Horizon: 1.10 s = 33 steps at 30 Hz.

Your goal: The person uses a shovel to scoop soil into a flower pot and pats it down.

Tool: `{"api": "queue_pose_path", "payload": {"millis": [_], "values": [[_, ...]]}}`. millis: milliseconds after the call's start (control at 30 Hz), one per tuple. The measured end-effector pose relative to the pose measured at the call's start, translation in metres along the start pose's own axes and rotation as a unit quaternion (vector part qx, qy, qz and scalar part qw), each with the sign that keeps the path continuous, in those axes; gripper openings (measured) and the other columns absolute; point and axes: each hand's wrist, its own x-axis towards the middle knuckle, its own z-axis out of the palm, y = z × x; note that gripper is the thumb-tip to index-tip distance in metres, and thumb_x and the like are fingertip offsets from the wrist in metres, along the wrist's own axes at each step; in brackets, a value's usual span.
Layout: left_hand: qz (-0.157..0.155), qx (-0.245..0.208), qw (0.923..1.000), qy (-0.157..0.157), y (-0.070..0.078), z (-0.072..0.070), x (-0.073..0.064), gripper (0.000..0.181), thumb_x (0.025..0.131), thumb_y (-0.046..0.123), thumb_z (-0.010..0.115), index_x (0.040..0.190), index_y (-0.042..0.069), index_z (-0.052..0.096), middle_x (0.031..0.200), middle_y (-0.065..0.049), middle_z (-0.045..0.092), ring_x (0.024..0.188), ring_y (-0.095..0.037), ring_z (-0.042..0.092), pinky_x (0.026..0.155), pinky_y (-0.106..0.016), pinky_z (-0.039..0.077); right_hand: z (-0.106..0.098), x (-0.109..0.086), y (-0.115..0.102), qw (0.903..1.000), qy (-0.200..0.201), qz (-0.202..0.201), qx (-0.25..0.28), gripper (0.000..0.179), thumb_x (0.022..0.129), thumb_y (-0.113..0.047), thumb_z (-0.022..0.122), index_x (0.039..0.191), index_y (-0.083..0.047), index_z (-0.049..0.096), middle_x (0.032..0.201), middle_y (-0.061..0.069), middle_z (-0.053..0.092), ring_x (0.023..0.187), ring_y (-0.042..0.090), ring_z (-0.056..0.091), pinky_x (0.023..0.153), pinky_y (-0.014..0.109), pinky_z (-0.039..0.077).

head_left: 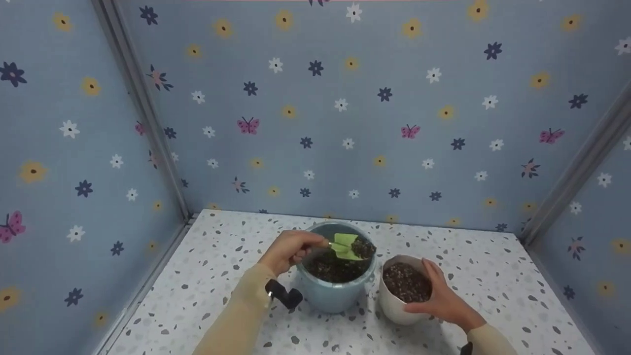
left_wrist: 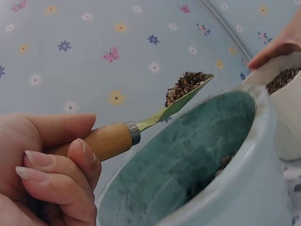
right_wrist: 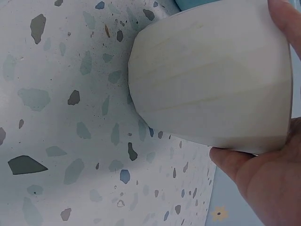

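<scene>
A green trowel [head_left: 343,246] with a wooden handle [left_wrist: 110,141] is gripped in my left hand [head_left: 292,249]. Its blade carries a small heap of dark soil [left_wrist: 186,87] above the rim of the light blue pot [head_left: 334,296], which has dark soil inside. To the right stands a smaller white pot [head_left: 397,308] filled with speckled soil [head_left: 407,282]. My right hand [head_left: 440,298] holds this white pot at its right side, thumb and fingers spread around the rim. In the right wrist view the white pot's wall [right_wrist: 211,75] hides its contents.
Both pots stand on a white speckled table [head_left: 207,276]. Blue flower-patterned panels [head_left: 325,113] close the back and both sides, with grey metal posts [head_left: 148,108] at the corners. Small crumbs [right_wrist: 107,31] lie on the tabletop near the white pot.
</scene>
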Motion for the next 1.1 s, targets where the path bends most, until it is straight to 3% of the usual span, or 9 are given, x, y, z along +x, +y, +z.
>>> {"api": "queue_pose_path", "payload": {"millis": [200, 333, 500, 1100], "values": [[0.012, -0.002, 0.9997, -0.019, 0.003, 0.032, 0.008, 0.028, 0.074, 0.030, 0.072, 0.092, 0.009, 0.072, 0.084, -0.007, 0.066, 0.045, -0.004, 0.034, 0.039, -0.017, 0.026, -0.001, -0.002, -0.001, 0.9999, 0.008, 0.009, 0.001, 0.119, 0.063, -0.043, 0.079, 0.145, -0.015, -0.003, 0.147, 0.018, -0.010, 0.131, 0.044, 0.005, 0.096, 0.061, 0.019], [0.025, 0.013, 0.9995, -0.011, 0.000, 0.058, 0.013, 0.025, 0.072, 0.030, 0.073, 0.088, 0.011, 0.073, 0.071, -0.002, 0.064, 0.045, -0.004, 0.037, 0.039, -0.018, 0.028, -0.001, -0.003, -0.001, 0.9998, 0.015, -0.002, 0.015, 0.122, 0.063, -0.041, 0.080, 0.145, -0.018, -0.006, 0.147, 0.017, -0.010, 0.132, 0.042, 0.004, 0.097, 0.061, 0.016], [0.040, 0.041, 0.9983, 0.003, -0.007, 0.082, 0.019, 0.021, 0.071, 0.029, 0.075, 0.084, 0.014, 0.073, 0.075, -0.003, 0.067, 0.046, -0.005, 0.042, 0.041, -0.019, 0.032, 0.000, -0.004, 0.000, 0.9994, 0.025, -0.016, 0.017, 0.124, 0.060, -0.041, 0.082, 0.145, -0.017, -0.006, 0.147, 0.018, -0.009, 0.132, 0.042, 0.005, 0.098, 0.060, 0.015], [0.081, 0.066, 0.9935, 0.045, -0.016, 0.117, 0.023, 0.026, 0.067, 0.016, 0.076, 0.090, 0.006, 0.070, 0.058, -0.008, 0.060, 0.038, -0.008, 0.039, 0.036, -0.023, 0.034, -0.001, 0.000, 0.004, 0.9986, 0.013, 0.025, 0.045, 0.124, 0.060, -0.041, 0.082, 0.144, -0.019, -0.007, 0.147, 0.015, -0.009, 0.133, 0.038, 0.006, 0.099, 0.060, 0.014]]}}
